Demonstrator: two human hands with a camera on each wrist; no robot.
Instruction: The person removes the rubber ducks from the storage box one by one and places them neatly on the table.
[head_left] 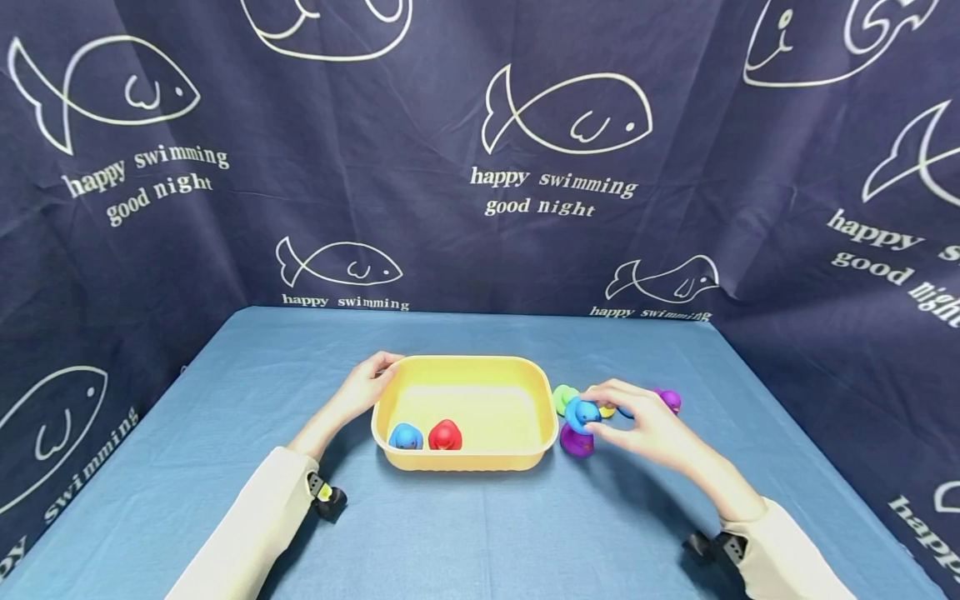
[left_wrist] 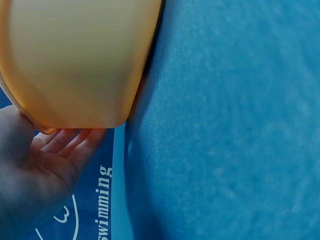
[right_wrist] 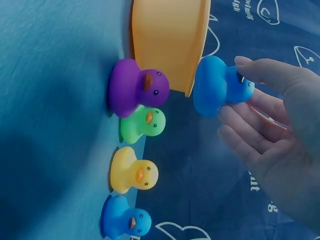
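A blue rubber duck (head_left: 581, 415) is pinched by the head between the thumb and fingers of my right hand (head_left: 641, 421). The right wrist view shows it lifted off the cloth, beside the right end of a yellow tub (head_left: 480, 460). My left hand (head_left: 363, 387) grips the tub at its far left corner, thumb at the rim and fingers against the outer wall. Inside the tub, along its near side, sit another blue duck (head_left: 406, 437) and a red duck (head_left: 446, 435). Just under the held duck stands a purple duck (head_left: 577, 443).
Right of the tub stand a green duck (right_wrist: 142, 124), a yellow duck (right_wrist: 134, 170) and one more blue duck (right_wrist: 125, 217). A second purple duck (head_left: 669, 402) shows behind my right hand. Blue cloth (head_left: 480, 533) covers the table; a dark printed curtain (head_left: 435, 183) hangs behind.
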